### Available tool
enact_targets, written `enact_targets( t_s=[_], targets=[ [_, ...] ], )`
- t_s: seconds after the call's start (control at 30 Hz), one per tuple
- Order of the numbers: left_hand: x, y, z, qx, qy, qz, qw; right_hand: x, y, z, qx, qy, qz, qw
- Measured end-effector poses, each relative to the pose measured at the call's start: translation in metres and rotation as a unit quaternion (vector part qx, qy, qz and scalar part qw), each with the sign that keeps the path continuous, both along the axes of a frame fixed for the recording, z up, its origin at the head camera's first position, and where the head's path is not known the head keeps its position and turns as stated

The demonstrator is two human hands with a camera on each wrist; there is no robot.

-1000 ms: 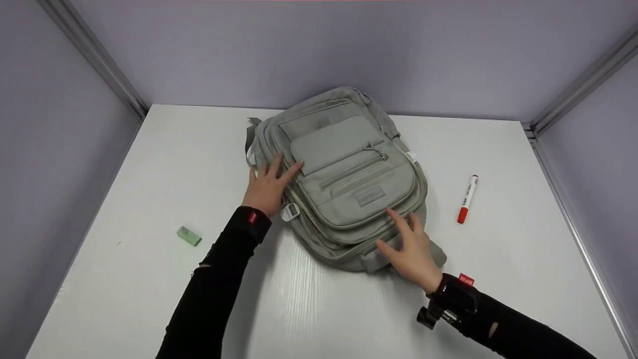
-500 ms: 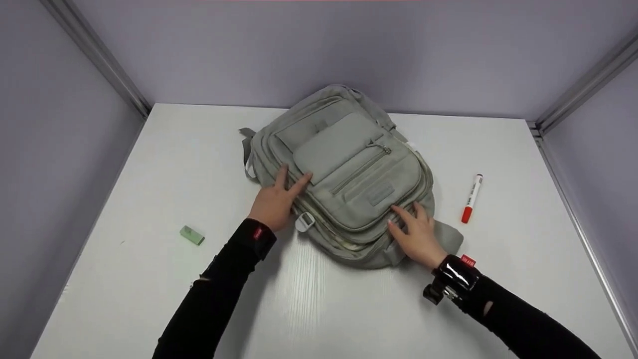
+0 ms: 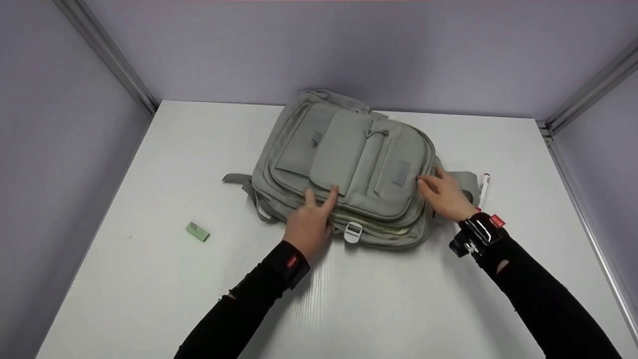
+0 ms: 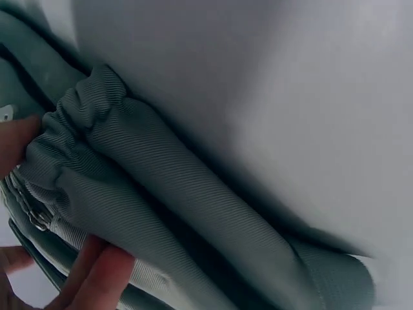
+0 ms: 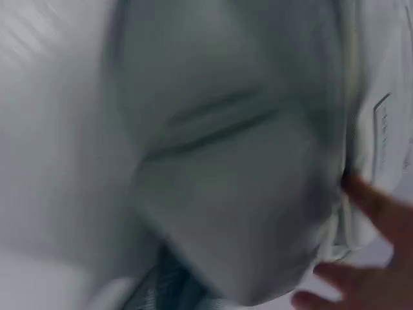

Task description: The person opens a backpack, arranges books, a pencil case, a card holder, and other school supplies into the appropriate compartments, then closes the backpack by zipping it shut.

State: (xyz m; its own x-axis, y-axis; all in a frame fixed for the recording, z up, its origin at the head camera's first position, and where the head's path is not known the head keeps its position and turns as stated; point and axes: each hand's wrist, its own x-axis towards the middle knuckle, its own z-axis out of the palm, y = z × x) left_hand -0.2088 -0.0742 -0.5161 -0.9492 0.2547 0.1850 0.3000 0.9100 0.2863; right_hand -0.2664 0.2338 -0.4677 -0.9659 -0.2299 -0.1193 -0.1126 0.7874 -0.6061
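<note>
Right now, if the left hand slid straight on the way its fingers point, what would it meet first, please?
The left hand already rests on the backpack, fingers pointing away from the person. Going on, it would likely ride up against the raised front pocket flap just beyond the fingertips, though the height there is hard to judge.

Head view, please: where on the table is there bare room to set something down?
The near edge of the table, between the sleeves, is bare, as is the far-left corner beyond the green eraser. It is crowded right of the backpack, where the marker touches it.
</note>
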Motion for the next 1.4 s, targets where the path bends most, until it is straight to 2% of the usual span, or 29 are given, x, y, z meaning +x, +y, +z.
enact_targets(
  t_s=[0.13,0.2,0.27,0.43,0.57,0.63,0.8,0.93,1.07,1.2,1.3,1.4],
  targets=[
    [0.004,0.017,-0.002,-0.020,0.024,0.014,0.9994,0.016,-0.029,0.008,-0.020,0.102,-0.050,0.993],
    [0.005,0.023,-0.002,-0.038,0.034,0.019,0.9985,0.030,-0.050,0.005,-0.029,0.136,-0.042,0.989],
    [0.005,0.025,-0.002,-0.042,0.039,0.019,0.9982,0.044,-0.072,0.001,-0.021,0.151,-0.012,0.988],
    [0.008,0.015,0.002,-0.033,0.016,-0.005,0.9993,0.069,-0.116,-0.012,0.036,0.135,0.065,0.988],
    [0.011,0.000,0.004,-0.034,0.011,-0.030,0.9989,0.070,-0.137,-0.018,0.091,0.112,0.071,0.987],
    [0.012,-0.007,0.002,-0.042,0.032,-0.039,0.9978,0.067,-0.145,-0.019,0.123,0.101,0.061,0.985],
    [0.013,-0.014,-0.006,-0.048,0.113,-0.046,0.9913,0.063,-0.161,-0.020,0.190,0.090,0.043,0.977],
    [0.014,-0.012,-0.010,-0.032,0.132,-0.042,0.9898,0.062,-0.169,-0.025,0.199,0.110,0.046,0.973],
    [0.014,-0.009,-0.010,-0.030,0.138,-0.036,0.9893,0.062,-0.170,-0.030,0.187,0.123,0.054,0.973],
    [0.014,-0.007,-0.012,-0.037,0.158,-0.033,0.9861,0.061,-0.167,-0.031,0.141,0.104,0.060,0.983],
    [0.014,-0.007,-0.014,-0.037,0.171,-0.031,0.9840,0.059,-0.162,-0.028,0.070,0.061,0.054,0.994],
    [0.014,-0.006,-0.015,-0.036,0.176,-0.026,0.9835,0.057,-0.154,-0.024,-0.022,0.005,0.045,0.999]
  ],
)
